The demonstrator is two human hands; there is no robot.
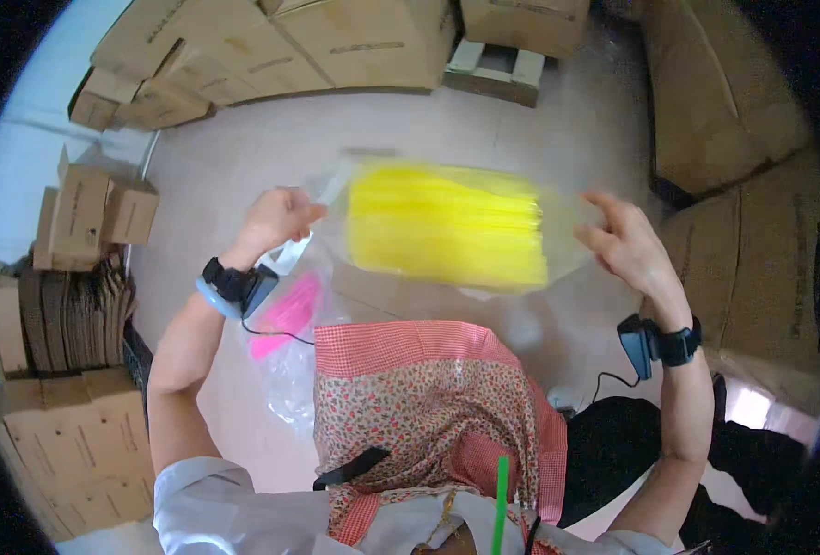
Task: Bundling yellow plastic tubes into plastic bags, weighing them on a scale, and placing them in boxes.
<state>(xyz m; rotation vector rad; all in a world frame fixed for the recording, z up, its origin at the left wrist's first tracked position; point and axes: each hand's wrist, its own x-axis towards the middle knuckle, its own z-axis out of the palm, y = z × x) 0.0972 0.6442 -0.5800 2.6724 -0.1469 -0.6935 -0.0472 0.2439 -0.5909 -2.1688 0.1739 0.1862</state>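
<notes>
Brightly yellow strips (pixel 445 227), clear blurred bag (pixel 560 227), left grip (pixel 276 222) pinching it, right grip (pixel 628 242) unclear

A pale short-sleeved shirt (pixel 234 507) shows under a flowered apron (pixel 410 393) edged in red check. Each wrist (pixel 669 307) wears a black strap (pixel 680 347) with a dark boxy device (pixel 636 348) and thin black cable (pixel 271 333); a pale-blue band (pixel 214 299) circles the left one.

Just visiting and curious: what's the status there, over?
Left hand and right hand at opposite ends of clear bag, grip unclear. Yellow bundle inside, blurred. Pink bundle lower left, unheld.
</notes>
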